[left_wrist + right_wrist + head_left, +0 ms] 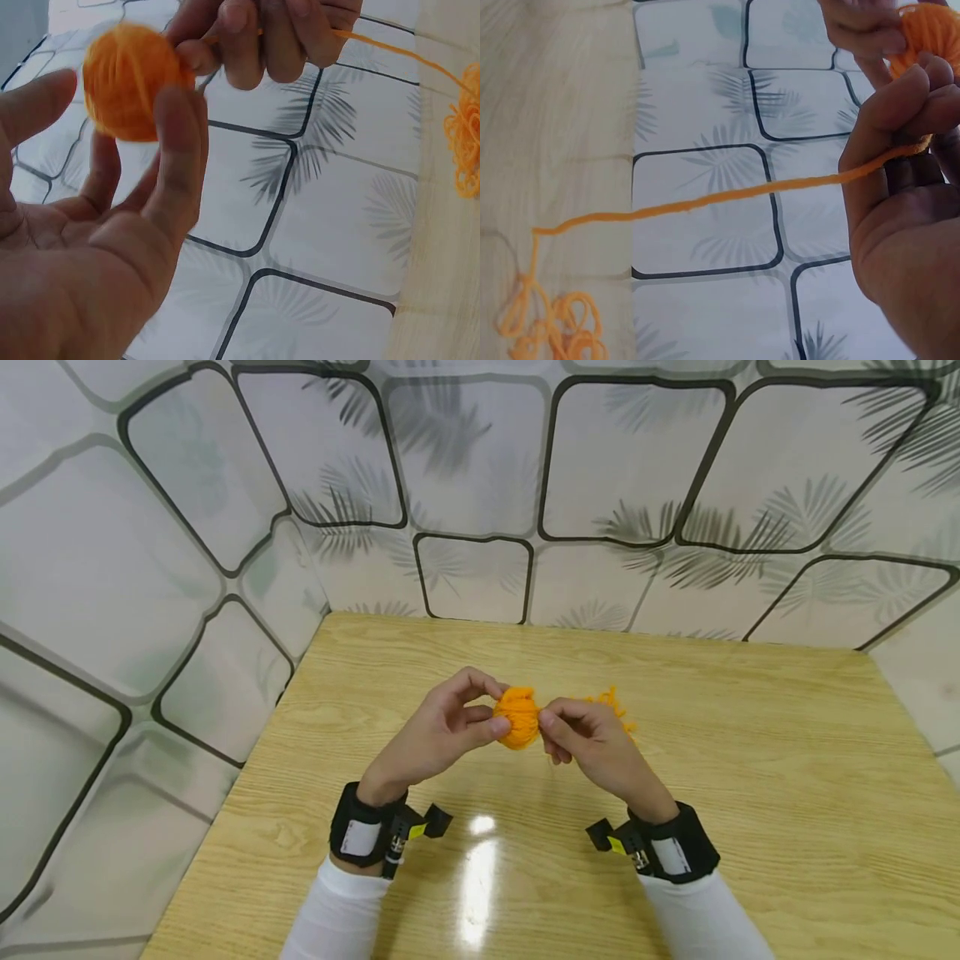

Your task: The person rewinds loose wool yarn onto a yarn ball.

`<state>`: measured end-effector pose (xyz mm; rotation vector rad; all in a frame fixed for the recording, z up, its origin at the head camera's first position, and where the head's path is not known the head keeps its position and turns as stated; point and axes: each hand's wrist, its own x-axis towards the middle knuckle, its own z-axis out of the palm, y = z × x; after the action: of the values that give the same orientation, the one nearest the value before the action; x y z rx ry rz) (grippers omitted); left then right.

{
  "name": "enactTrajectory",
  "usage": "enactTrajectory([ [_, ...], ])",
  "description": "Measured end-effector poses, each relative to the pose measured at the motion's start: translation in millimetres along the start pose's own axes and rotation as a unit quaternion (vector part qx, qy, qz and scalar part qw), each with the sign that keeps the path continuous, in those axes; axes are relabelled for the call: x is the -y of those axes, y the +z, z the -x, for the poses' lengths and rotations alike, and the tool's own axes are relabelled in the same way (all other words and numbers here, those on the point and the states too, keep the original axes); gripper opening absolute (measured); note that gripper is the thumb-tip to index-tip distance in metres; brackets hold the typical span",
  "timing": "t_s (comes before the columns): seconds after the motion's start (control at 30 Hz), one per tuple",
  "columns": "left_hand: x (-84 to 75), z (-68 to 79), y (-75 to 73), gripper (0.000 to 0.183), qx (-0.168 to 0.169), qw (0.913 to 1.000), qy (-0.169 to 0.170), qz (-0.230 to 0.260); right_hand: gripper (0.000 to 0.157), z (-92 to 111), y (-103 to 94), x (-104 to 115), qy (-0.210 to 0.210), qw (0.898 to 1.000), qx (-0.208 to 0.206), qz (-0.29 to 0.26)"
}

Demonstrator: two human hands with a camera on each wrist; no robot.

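A small ball of orange yarn (517, 718) is held up over the table between the two hands. My left hand (442, 727) grips it with thumb and fingertips, and gaps show between palm and ball in the left wrist view. Right beside the ball, my right hand (596, 739) pinches the yarn strand with thumb and forefinger. In the right wrist view the strand (705, 201) passes through the curled fingers and stretches down to a loose heap of yarn (566, 330) on the table. From the head view, the right hand partly covers that heap.
The wooden table (787, 777) has a glossy patch of reflected light near the front. Behind it and at the left stand walls (472, 468) with a leaf and dark-line pattern. Each wrist wears a black strap (678, 843) with a small camera.
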<state>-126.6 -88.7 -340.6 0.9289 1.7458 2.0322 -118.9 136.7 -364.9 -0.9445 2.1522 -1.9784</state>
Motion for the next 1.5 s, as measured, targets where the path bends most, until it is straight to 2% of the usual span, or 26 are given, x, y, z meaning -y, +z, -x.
enactTrajectory([
  [0.13,-2.1,-0.8,1.0,0.043,0.057,0.9981,-0.011,0.021,0.017,-2.4,-4.0,4.5,-0.011,1.000,-0.005,0.006],
  [0.2,-2.2,-1.5,2.6,0.043,0.071,0.9970,-0.012,0.028,0.017,-3.8,-5.0,5.4,-0.010,1.000,-0.012,0.010],
  [0.27,-1.6,-2.0,4.3,0.039,0.071,0.9968,-0.012,0.034,0.017,-4.6,-5.6,5.0,-0.005,1.000,-0.019,0.014],
  [0.37,-0.2,-3.1,7.2,0.035,0.052,0.9982,-0.005,0.031,0.017,-5.1,-6.5,3.5,0.010,0.999,-0.030,0.016],
  [0.6,3.0,-6.2,15.0,0.035,0.006,0.9978,0.060,-0.027,0.019,-7.9,-7.6,1.3,0.034,0.998,-0.054,0.022],
  [0.73,0.5,-6.1,17.1,0.041,-0.020,0.9967,0.078,-0.002,0.021,-8.3,-5.7,-6.5,0.034,0.997,-0.065,0.003],
  [0.87,-3.5,-6.7,18.1,0.044,-0.057,0.9944,0.087,0.019,0.023,-5.9,1.8,-15.6,0.040,0.998,-0.053,-0.001],
  [0.97,-4.9,-8.6,17.4,0.043,-0.094,0.9912,0.091,0.023,0.024,-2.9,9.3,-19.5,0.046,0.998,-0.036,0.034],
  [1.07,-4.5,-12.6,14.6,0.041,-0.146,0.9849,0.093,0.011,0.024,1.6,15.0,-20.1,0.052,0.994,-0.032,0.094],
  [1.2,-2.5,-20.2,8.6,0.039,-0.228,0.9687,0.094,-0.028,0.023,9.3,18.2,-17.7,0.052,0.983,-0.036,0.173],
  [1.33,1.7,-26.9,4.4,0.040,-0.291,0.9500,0.095,-0.062,0.021,16.4,19.5,-13.3,0.008,0.966,-0.036,0.254],
  [1.4,4.3,-29.7,3.6,0.040,-0.311,0.9426,0.098,-0.074,0.018,19.7,20.8,-10.3,-0.028,0.949,-0.039,0.313],
  [1.5,6.5,-32.4,3.6,0.040,-0.325,0.9365,0.105,-0.081,0.015,24.5,23.3,-5.7,-0.076,0.912,-0.049,0.400],
])
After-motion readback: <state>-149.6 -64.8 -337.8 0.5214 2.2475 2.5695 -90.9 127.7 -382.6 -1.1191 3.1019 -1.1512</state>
